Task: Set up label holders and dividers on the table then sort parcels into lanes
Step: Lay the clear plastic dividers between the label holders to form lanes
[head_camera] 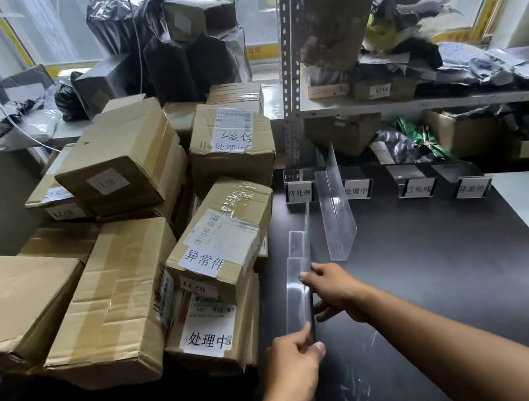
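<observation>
Dividers are going in: the left hand (294,367) pinches the clear divider (294,261) at its near end and the right hand (334,288) grips its top. Next it probably needs standing between label holders (418,190) at the table (441,276)'s far edge.

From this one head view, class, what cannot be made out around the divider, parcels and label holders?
All head view.
Clear plastic divider, gripped by left hand and right hand: near end cut off by the bottom edge.
White handwritten label on flat brown cardboard box: partly hidden by the box above.
Rightmost clear label holder: text blurred.
</observation>
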`<action>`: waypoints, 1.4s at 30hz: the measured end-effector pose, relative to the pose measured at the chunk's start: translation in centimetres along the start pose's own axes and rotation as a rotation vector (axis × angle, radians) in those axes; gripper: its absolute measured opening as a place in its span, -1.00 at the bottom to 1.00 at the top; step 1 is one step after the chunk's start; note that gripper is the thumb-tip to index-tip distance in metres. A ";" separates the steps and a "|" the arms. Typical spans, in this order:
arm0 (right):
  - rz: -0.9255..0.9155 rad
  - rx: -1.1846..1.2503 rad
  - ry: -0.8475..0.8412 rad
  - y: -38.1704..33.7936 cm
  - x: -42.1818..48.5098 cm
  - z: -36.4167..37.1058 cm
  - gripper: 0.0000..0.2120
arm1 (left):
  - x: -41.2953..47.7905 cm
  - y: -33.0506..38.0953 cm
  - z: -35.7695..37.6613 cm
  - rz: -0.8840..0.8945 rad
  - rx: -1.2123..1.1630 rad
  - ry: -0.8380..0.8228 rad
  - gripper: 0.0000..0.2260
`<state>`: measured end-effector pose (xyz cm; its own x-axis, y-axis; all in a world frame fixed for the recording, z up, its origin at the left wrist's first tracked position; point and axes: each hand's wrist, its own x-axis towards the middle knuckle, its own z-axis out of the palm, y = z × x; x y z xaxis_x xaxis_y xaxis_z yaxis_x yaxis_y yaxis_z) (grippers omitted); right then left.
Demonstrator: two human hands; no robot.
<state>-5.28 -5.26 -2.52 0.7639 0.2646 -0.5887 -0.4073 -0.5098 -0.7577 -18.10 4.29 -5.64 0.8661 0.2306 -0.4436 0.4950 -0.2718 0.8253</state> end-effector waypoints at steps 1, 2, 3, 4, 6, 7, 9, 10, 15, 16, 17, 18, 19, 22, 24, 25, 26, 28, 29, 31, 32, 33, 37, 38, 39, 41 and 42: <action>-0.005 0.004 -0.010 0.1 0.0 -0.1 -0.57 | 0.0 -0.2 0.0 -0.038 -0.063 -0.012 -0.57; -0.008 0.008 -0.019 0.2 0.0 -0.2 -0.56 | -0.2 -0.4 -0.1 -0.075 -0.102 -0.025 -0.57; -0.008 0.014 -0.029 0.2 -0.2 -0.3 -0.57 | -0.5 -0.6 -0.1 -0.097 -0.125 -0.029 -0.58; -0.008 0.019 -0.038 0.2 -0.2 -0.3 -0.59 | -0.8 -0.7 -0.2 -0.115 -0.139 -0.028 -0.59; 0.002 0.034 -0.058 0.2 -0.5 -0.4 -0.62 | -1.3 -1.0 -0.4 -0.125 -0.160 -0.016 -0.63; 0.007 0.047 -0.067 0.2 -0.7 -0.5 -0.62 | -1.4 -1.1 -0.5 -0.123 -0.170 -0.011 -0.64; 0.021 0.074 -0.086 0.4 -1.0 -0.5 -0.61 | -1.6 -1.5 -0.6 -0.125 -0.189 -0.013 -0.67; 0.031 0.080 -0.083 0.5 -1.2 -0.5 -0.61 | -1.9 -1.6 -0.7 -0.127 -0.192 -0.020 -0.67; -0.018 0.120 0.103 1.1 -1.6 0.3 -0.75 | -3.6 -2.7 -0.7 -0.121 -0.040 -0.020 -0.52; -0.039 0.153 0.122 0.8 -1.7 0.3 -0.79 | -3.6 -2.7 -0.7 -0.131 -0.016 -0.009 -0.48; -0.056 0.188 0.137 0.6 -1.8 0.3 -0.81 | -3.7 -2.5 -0.8 -0.143 -0.018 0.010 -0.47; -0.068 0.223 0.150 0.4 -1.9 0.4 -0.83 | -3.7 -2.0 -0.9 -0.149 -0.034 0.034 -0.49; -0.073 0.253 0.156 0.1 -2.0 0.4 -0.84 | -3.6 -1.5 -1.0 -0.144 -0.057 0.051 -0.54; -0.058 0.353 0.098 -0.6 -2.6 0.5 -0.85 | -3.0 -0.4 -1.1 -0.156 -0.076 0.044 -0.59; -0.022 0.415 0.065 -1.0 -2.8 0.5 -0.82 | -2.5 -0.5 -0.9 -0.167 -0.086 0.019 -0.51; -0.003 0.435 0.058 -1.2 -2.7 0.4 -0.81 | -2.6 -0.3 -1.0 -0.175 -0.104 0.015 -0.50; 0.012 0.451 0.049 -1.3 -2.7 0.4 -0.80 | -2.7 -0.2 -1.1 -0.175 -0.122 0.037 -0.52; 0.032 0.464 0.027 -1.4 -2.8 0.1 -0.76 | -3.2 0.1 -1.5 -0.149 -0.121 0.110 -0.56; 0.034 0.463 0.017 -1.4 -2.8 0.0 -0.75 | -3.6 0.2 -1.8 -0.142 -0.113 0.131 -0.51; 0.033 0.461 -0.008 -1.4 -2.9 -0.2 -0.72 | -4.5 0.3 -2.2 -0.130 -0.049 0.143 -0.39; 0.032 0.460 -0.021 -1.5 -2.9 -0.2 -0.70 | -5.1 0.5 -2.3 -0.116 -0.009 0.144 -0.35; 0.031 0.459 -0.030 -1.7 -3.0 -0.1 -0.69 | -5.7 0.9 -2.4 -0.090 0.026 0.140 -0.34; 0.002 0.449 -0.047 -3.1 -3.6 0.1 -0.64 | -7.8 3.1 -2.8 0.028 0.047 0.125 -0.37; -0.002 0.440 -0.049 -3.6 -3.8 0.0 -0.65 | -8.0 3.6 -2.8 0.045 0.028 0.112 -0.37; -0.004 0.436 -0.051 -4.2 -4.1 -0.2 -0.67 | -8.2 4.0 -2.8 0.059 -0.004 0.085 -0.37; -0.010 0.434 -0.051 -5.1 -4.6 -0.8 -0.68 | -8.3 4.8 -2.9 0.070 -0.104 0.001 -0.33; -0.019 0.430 -0.045 -5.5 -4.7 -1.3 -0.66 | -8.4 5.2 -3.0 0.073 -0.164 -0.045 -0.30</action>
<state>-5.99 -4.72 4.81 0.7543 0.3114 -0.5779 -0.5724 -0.1191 -0.8113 -22.95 3.77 3.43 0.9035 0.1728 -0.3923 0.4157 -0.1293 0.9003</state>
